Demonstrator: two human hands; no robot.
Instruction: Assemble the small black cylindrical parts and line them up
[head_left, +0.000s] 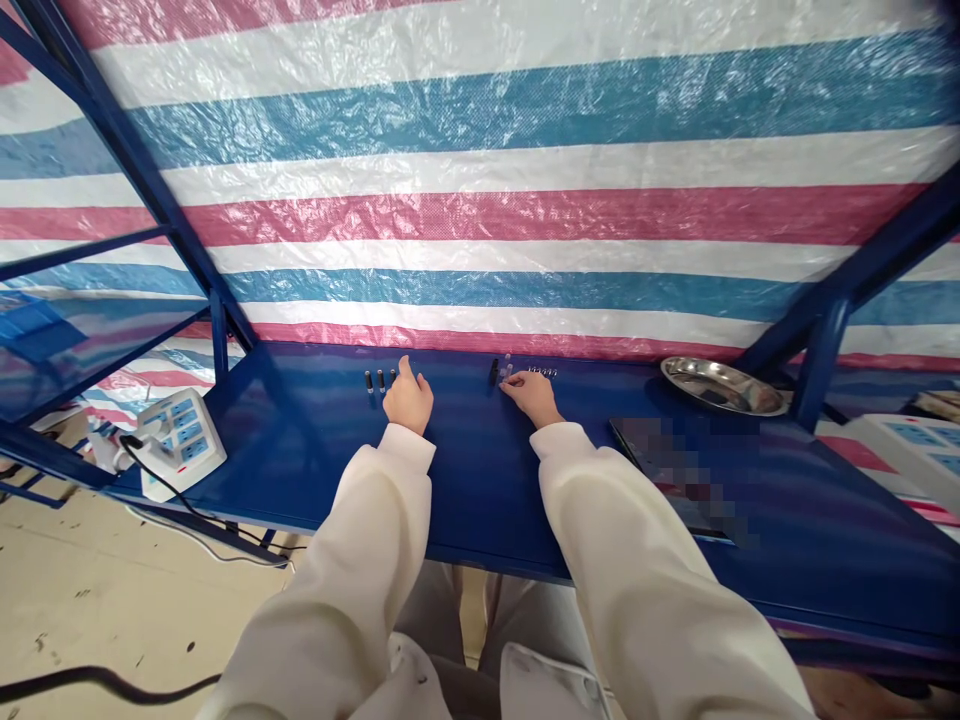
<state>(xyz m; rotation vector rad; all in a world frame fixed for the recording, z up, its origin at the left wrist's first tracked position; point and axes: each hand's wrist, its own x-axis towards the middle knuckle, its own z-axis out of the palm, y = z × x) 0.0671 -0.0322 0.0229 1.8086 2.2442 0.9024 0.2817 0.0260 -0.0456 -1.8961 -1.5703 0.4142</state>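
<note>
My left hand (pixel 409 402) is over the blue tabletop with a finger stretched forward and the thumb apart; nothing shows in it. Just left of it, several small black cylinders (pixel 381 381) with pale lower ends stand in a row, partly hidden by the hand. My right hand (pixel 534 396) has its fingertips pinched together low over the table. What they hold is too small to make out. By those fingertips are small clear pieces (pixel 508 362) and a black slim piece (pixel 494 372). Behind the right hand lies a row of several small shiny metal parts (pixel 543 372).
An oval metal tray (pixel 721 385) sits at the back right. A dark flat device (pixel 671 480), partly blurred out, lies right of my right forearm. At the left edge is a white power strip (pixel 182 442) with a black cable. Blue frame posts (pixel 829 360) flank the table (pixel 480 480).
</note>
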